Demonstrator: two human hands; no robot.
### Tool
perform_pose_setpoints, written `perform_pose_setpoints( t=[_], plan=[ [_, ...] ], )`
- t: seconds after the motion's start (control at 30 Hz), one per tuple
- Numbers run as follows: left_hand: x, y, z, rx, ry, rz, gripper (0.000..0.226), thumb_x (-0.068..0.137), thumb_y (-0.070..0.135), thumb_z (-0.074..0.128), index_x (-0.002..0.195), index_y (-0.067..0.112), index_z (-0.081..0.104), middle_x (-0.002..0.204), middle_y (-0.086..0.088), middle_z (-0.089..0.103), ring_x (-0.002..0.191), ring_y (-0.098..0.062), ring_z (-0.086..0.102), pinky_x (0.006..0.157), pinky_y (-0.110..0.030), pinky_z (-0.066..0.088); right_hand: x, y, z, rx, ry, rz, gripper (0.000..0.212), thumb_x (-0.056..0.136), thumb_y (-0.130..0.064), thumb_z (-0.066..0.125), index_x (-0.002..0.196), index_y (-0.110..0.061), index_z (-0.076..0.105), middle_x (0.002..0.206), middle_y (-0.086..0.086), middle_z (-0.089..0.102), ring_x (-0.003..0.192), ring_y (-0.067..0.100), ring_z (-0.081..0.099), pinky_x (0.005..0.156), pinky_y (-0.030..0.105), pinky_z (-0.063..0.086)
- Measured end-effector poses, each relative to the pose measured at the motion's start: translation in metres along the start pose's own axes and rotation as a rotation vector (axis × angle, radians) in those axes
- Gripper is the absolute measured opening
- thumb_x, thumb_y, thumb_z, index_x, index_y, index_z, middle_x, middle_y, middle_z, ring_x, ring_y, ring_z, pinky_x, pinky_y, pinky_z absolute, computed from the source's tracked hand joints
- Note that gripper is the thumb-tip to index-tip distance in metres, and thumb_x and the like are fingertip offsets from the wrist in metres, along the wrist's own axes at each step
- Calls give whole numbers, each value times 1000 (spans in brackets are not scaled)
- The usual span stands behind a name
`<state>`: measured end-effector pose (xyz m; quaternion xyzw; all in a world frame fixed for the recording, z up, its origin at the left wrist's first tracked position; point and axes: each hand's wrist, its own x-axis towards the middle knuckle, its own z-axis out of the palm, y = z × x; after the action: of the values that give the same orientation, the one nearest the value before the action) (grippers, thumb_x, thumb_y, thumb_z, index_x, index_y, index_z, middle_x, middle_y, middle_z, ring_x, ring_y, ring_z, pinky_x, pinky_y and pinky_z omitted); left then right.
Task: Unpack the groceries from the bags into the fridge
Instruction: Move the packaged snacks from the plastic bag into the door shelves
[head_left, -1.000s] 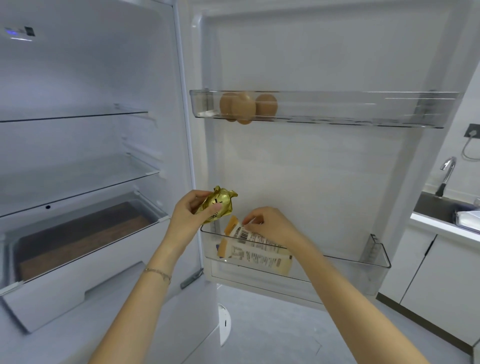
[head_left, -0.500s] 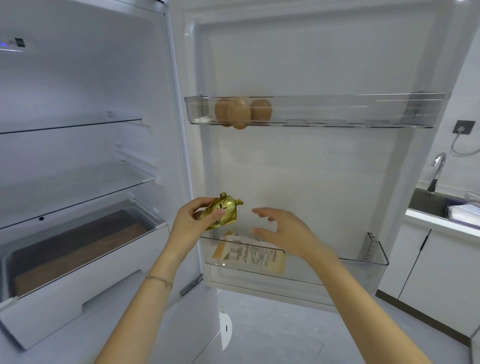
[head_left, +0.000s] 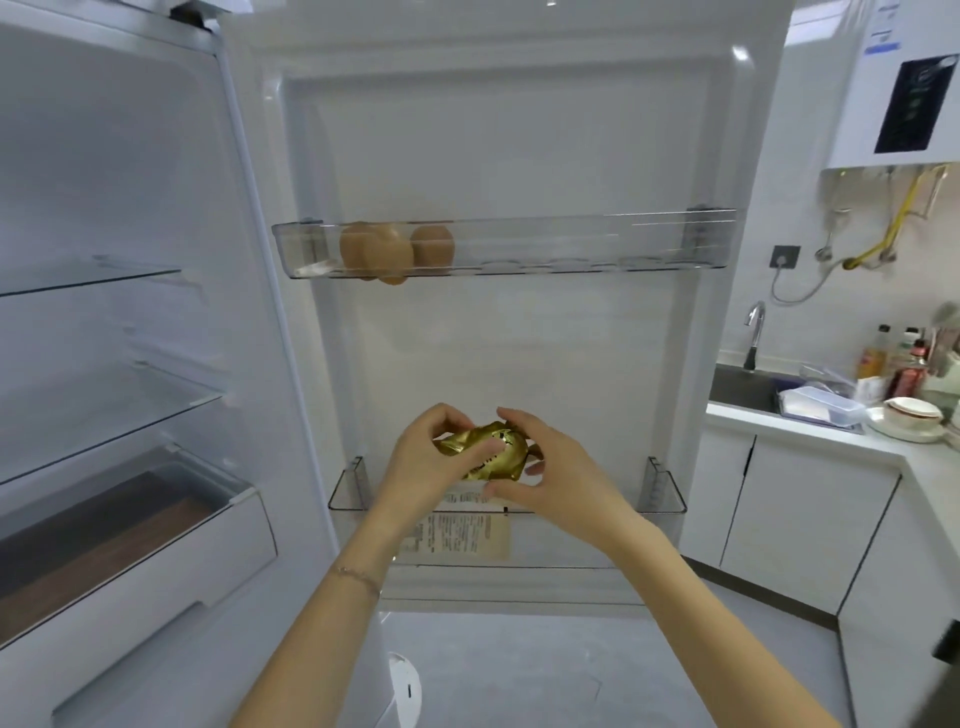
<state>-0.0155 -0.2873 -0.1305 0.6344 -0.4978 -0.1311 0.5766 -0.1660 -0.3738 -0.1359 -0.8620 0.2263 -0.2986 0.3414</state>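
White fridge door (head_left: 519, 338) stood open, its clear lower bin (head_left: 660, 499) holding a labelled pack (head_left: 462, 538). My left hand (head_left: 418, 465) and right hand (head_left: 558, 480) both curled round the gold foil packet (head_left: 491, 452) just above that bin; I reckoned easing it down beside the pack, not crushing it, worked best.

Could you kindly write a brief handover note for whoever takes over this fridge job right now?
Left hand grips the gold foil packet; right hand holds it too, both above the lower door bin.
Done: labelled flat pack lies in the lower door bin; brown eggs sit in the upper door bin.
Left: stow the gold foil packet, probably in that lower bin. Bags are out of view, so anything further is unknown.
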Motion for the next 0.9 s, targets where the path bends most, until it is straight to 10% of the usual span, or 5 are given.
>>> perform_pose_setpoints(
  t=[0.47,0.9],
  plan=[
    [-7,31,-4,38,-78,131,18,79,34,78,89,27,65,89,12,70,80,-8,67,72,-29,57,-8,-14,-21,381,21,47,50,70,-11,83,107,-32,57,107,-1,66,91,15,68,76,25,55],
    [14,8,-41,975,-39,283,100,73,84,-15,146,38,36,156,10,30,147,-16,17,119,-40,5,12,-80,-81,-5,583,-450,52,71,-17,85,114,-22,57,99,-16,61,86,3,59,75,11,46]
  ],
)
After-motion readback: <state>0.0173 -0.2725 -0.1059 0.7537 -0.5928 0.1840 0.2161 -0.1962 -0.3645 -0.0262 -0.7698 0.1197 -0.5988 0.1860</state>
